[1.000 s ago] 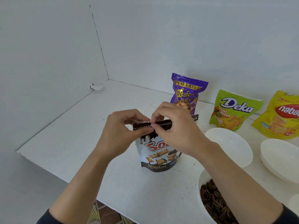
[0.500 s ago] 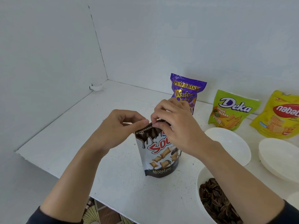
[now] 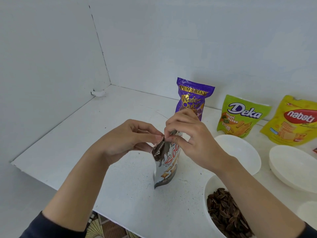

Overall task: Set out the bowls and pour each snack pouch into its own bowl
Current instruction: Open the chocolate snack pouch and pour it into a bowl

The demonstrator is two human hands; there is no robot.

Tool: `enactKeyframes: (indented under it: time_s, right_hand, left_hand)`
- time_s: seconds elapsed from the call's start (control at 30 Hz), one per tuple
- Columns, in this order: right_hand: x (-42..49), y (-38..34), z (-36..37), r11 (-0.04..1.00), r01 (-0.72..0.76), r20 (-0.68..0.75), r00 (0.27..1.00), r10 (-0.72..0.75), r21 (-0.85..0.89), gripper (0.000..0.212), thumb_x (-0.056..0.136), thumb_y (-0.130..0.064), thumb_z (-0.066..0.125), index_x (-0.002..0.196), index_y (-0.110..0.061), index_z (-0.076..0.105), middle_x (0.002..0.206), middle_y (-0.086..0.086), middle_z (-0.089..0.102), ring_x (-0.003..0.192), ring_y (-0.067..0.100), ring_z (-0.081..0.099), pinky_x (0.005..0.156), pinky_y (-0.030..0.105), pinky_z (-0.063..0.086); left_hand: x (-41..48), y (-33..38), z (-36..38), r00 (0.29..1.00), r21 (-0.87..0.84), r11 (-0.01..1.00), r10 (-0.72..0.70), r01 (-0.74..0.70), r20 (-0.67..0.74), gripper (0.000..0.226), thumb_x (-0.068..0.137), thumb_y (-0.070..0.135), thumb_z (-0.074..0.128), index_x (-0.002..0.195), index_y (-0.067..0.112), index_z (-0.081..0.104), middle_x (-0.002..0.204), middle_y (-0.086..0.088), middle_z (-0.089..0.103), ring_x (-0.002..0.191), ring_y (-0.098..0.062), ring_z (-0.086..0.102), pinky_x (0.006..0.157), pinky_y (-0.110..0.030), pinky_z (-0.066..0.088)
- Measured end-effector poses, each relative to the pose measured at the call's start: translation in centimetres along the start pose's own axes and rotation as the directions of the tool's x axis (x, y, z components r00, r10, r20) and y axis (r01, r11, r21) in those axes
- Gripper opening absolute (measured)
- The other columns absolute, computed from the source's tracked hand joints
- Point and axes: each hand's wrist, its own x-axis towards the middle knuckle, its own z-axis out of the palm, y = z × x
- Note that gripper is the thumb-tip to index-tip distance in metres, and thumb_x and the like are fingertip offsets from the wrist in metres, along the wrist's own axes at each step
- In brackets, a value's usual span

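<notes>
A brown-and-white snack pouch (image 3: pixel 165 166) stands upright on the white table (image 3: pixel 85 134), turned edge-on toward me. My left hand (image 3: pixel 127 140) pinches its top corner from the left, and my right hand (image 3: pixel 187 134) pinches the top edge from the right. A white bowl (image 3: pixel 208 191) holding dark sunflower seeds sits at the lower right, partly under my right forearm. An empty white bowl (image 3: pixel 243 152) lies behind it, and another empty bowl (image 3: pixel 295 167) is farther right.
A purple wafer pouch (image 3: pixel 193 95), a green Deka pouch (image 3: pixel 240 115) and a yellow Nabati pouch (image 3: pixel 295 121) stand along the back wall. White walls enclose the left and back. The table's front edge runs diagonally at the lower left, with patterned floor below.
The pouch has rotated from facing me to edge-on, and its top seal has folded and pulled apart between my fingers. Both hands stayed pinched on its top.
</notes>
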Motion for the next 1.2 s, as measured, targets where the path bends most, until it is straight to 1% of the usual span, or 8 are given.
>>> enactKeyframes:
  time_s: [0.2,0.37,0.53,0.67,0.8,0.9,1.0,1.2]
  right_hand:
    - [-0.1,-0.5,0.2,0.998,-0.054,0.003,0.999,0.054,0.039,0.007,0.084,-0.009,0.075,0.085,-0.013,0.069,0.096,-0.005,0.063,0.101,0.018,0.049,0.088,0.022,0.037]
    - [-0.4,-0.9,0.9,0.994,-0.106,0.017,0.994,0.106,0.023,0.009,0.083,-0.011,0.073,0.084,-0.016,0.065,0.100,-0.007,0.058,0.104,0.018,0.047,0.091,0.030,0.039]
    - [-0.4,-1.0,0.8,0.994,-0.112,0.035,0.993,0.112,-0.003,0.009,0.085,-0.009,0.071,0.086,-0.013,0.063,0.103,-0.006,0.057,0.107,0.016,0.043,0.092,0.012,0.032]
    - [-0.1,-0.7,0.4,0.987,-0.053,0.127,0.989,0.073,-0.154,0.010,0.087,-0.013,0.074,0.092,-0.015,0.065,0.112,-0.006,0.052,0.114,0.011,0.037,0.096,0.009,0.026]
    - [0.1,-0.9,-0.1,0.989,-0.039,0.176,0.982,0.064,-0.141,0.013,0.089,-0.009,0.072,0.089,-0.016,0.061,0.108,-0.008,0.047,0.113,0.013,0.037,0.096,0.012,0.026]
    - [0.0,-1.0,0.1,0.992,-0.039,0.149,0.987,0.057,-0.121,0.012,0.091,-0.010,0.070,0.090,-0.017,0.061,0.106,-0.009,0.049,0.112,0.014,0.039,0.095,0.017,0.029]
    - [0.1,-0.8,0.2,0.994,-0.038,0.089,0.995,0.047,-0.101,0.010,0.090,-0.013,0.071,0.092,-0.017,0.062,0.105,-0.011,0.055,0.111,0.011,0.041,0.092,0.020,0.033]
    - [-0.2,0.0,-0.9,0.990,-0.137,0.030,0.990,0.136,0.030,0.016,0.083,-0.019,0.080,0.089,-0.017,0.065,0.095,-0.011,0.061,0.113,0.014,0.047,0.090,0.028,0.042]
  left_hand:
    - [-0.1,1.1,0.7,0.995,0.165,0.983,0.087,-0.077,-0.056,0.011,0.086,0.000,0.074,0.087,0.007,0.081,0.082,-0.012,0.079,0.076,-0.017,0.072,0.074,-0.022,0.055]
    - [-0.3,1.0,1.5,0.985,0.266,0.959,0.130,-0.096,-0.115,0.013,0.071,0.013,0.071,0.076,0.018,0.082,0.069,-0.014,0.074,0.066,-0.024,0.057,0.068,-0.038,0.042]
    - [-0.1,1.0,1.8,0.965,0.314,0.942,0.186,-0.121,-0.187,0.007,0.072,0.015,0.076,0.071,0.019,0.082,0.064,-0.009,0.073,0.060,-0.017,0.055,0.062,-0.032,0.043]
    - [0.1,1.2,2.0,0.961,0.345,0.934,0.171,-0.088,-0.219,0.010,0.077,0.011,0.075,0.070,0.015,0.081,0.050,0.003,0.064,0.042,-0.003,0.041,0.047,-0.011,0.033]
    - [0.5,0.8,1.1,0.955,0.348,0.937,0.118,-0.016,-0.273,0.014,0.080,0.008,0.075,0.070,0.015,0.081,0.060,-0.004,0.072,0.050,-0.010,0.053,0.048,-0.015,0.040]
    - [0.4,1.0,0.2,0.970,0.319,0.948,0.063,0.016,-0.235,0.015,0.082,0.002,0.071,0.077,0.012,0.081,0.065,-0.004,0.075,0.057,-0.004,0.064,0.050,-0.008,0.042]
    - [0.5,1.8,0.3,0.983,0.344,0.938,0.100,-0.042,-0.153,0.011,0.080,0.012,0.073,0.089,0.018,0.075,0.068,-0.004,0.074,0.060,-0.004,0.067,0.052,-0.007,0.043]
    - [1.5,2.0,0.1,0.992,0.383,0.915,0.118,-0.124,0.039,0.021,0.083,0.002,0.068,0.089,0.020,0.076,0.095,-0.001,0.077,0.080,-0.022,0.074,0.077,-0.034,0.057]
